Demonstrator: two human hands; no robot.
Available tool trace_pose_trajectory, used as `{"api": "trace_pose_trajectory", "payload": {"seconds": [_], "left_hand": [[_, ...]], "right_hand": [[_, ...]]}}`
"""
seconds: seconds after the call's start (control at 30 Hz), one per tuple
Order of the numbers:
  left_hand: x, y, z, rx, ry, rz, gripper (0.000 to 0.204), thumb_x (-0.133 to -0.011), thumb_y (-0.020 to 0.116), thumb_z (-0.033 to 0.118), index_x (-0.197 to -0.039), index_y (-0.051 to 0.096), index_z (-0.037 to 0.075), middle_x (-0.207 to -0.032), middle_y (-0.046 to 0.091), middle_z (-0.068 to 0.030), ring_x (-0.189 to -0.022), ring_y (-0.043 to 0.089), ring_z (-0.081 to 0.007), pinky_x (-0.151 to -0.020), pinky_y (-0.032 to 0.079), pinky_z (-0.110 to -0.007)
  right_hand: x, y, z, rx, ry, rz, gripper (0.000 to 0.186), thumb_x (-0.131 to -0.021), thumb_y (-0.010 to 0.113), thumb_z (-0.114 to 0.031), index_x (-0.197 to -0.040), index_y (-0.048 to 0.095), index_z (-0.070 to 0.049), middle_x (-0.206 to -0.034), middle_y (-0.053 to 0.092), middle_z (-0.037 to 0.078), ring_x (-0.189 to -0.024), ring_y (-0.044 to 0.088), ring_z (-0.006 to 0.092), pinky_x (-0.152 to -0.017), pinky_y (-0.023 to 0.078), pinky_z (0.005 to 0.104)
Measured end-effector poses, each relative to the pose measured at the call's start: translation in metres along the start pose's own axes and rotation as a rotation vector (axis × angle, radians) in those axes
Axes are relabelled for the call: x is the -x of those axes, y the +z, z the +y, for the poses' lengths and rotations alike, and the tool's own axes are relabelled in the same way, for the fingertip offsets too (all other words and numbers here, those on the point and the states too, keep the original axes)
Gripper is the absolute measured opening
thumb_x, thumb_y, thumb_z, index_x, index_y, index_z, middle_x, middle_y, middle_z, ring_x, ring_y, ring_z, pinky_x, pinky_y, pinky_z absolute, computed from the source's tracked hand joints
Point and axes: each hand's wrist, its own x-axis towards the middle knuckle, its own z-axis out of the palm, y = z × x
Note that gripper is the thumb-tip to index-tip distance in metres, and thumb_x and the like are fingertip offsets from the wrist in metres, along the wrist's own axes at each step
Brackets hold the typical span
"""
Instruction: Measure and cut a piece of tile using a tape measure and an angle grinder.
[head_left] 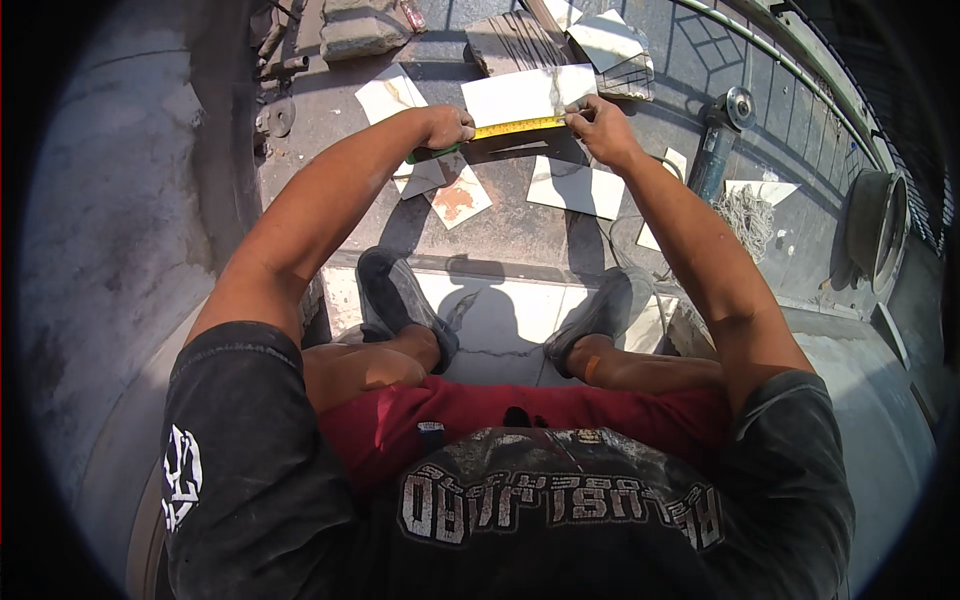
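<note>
A white marbled tile strip (510,95) lies across the upper middle, with a yellow tape measure blade (518,127) stretched along its near edge. My left hand (445,128) is closed on the tape measure, whose green case (424,153) shows beneath it at the tile's left end. My right hand (594,125) pinches the blade at the tile's right end. Just below lie a white tile piece (575,190) and a piece with a reddish patch (455,195).
An angle grinder (718,135) lies at the right, near tangled string (742,230) and a round metal pan (868,230). Concrete blocks (362,30) and more tile offcuts (390,90) lie at the back. A railing (830,85) curves along the right. My shoes (395,290) are on the near step.
</note>
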Motion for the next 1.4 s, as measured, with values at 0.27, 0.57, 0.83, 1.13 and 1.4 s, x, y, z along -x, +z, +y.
{"api": "trace_pose_trajectory", "payload": {"seconds": [0.27, 0.57, 0.83, 1.13, 1.4], "left_hand": [[0.001, 0.0, 0.002, 0.023, -0.053, -0.051, 0.023, -0.097, 0.058, 0.02, -0.11, 0.07, 0.005, -0.092, 0.07, -0.0072, -0.085, 0.062, -0.0162, -0.077, 0.049, -0.034], [0.0, -0.009, 0.004, -0.011, -0.061, -0.066, 0.024, -0.098, 0.057, 0.022, -0.107, 0.072, 0.005, -0.097, 0.07, -0.0085, -0.09, 0.063, -0.018, -0.083, 0.049, -0.035], [0.0, -0.014, -0.001, -0.007, -0.099, -0.107, 0.028, -0.099, 0.057, 0.024, -0.112, 0.072, 0.005, -0.104, 0.072, -0.0094, -0.095, 0.064, -0.0196, -0.088, 0.048, -0.036], [-0.003, -0.009, -0.01, -0.015, -0.071, -0.121, 0.027, -0.099, 0.056, 0.025, -0.112, 0.073, 0.009, -0.103, 0.072, -0.0072, -0.096, 0.064, -0.0189, -0.088, 0.049, -0.036], [-0.012, -0.005, -0.011, 0.006, -0.091, -0.105, 0.026, -0.101, 0.055, 0.025, -0.111, 0.073, 0.009, -0.103, 0.072, -0.0063, -0.096, 0.064, -0.0177, -0.087, 0.048, -0.034]], "right_hand": [[0.017, -0.001, -0.021, 0.257, -0.193, -0.021, 0.034, -0.086, 0.077, -0.028, -0.11, 0.07, -0.004, -0.099, 0.074, 0.019, -0.093, 0.071, 0.0343, -0.082, 0.054, 0.042], [0.011, -0.011, -0.029, 0.597, -0.361, -0.021, 0.028, -0.087, 0.076, -0.026, -0.105, 0.067, -0.005, -0.104, 0.069, 0.017, -0.103, 0.065, 0.0364, -0.088, 0.051, 0.0453], [0.005, -0.023, -0.014, 0.645, -0.381, 0.03, 0.028, -0.085, 0.077, -0.025, -0.103, 0.067, -0.005, -0.101, 0.069, 0.016, -0.104, 0.064, 0.0359, -0.089, 0.05, 0.0455], [0.007, -0.03, -0.009, 0.628, -0.372, 0.066, 0.025, -0.085, 0.077, -0.023, -0.101, 0.068, -0.006, -0.101, 0.069, 0.014, -0.103, 0.064, 0.0354, -0.087, 0.051, 0.0463], [0.002, -0.031, -0.001, 0.612, -0.387, 0.091, 0.025, -0.085, 0.077, -0.024, -0.102, 0.069, -0.007, -0.103, 0.069, 0.014, -0.104, 0.064, 0.0352, -0.087, 0.051, 0.0458]]}}
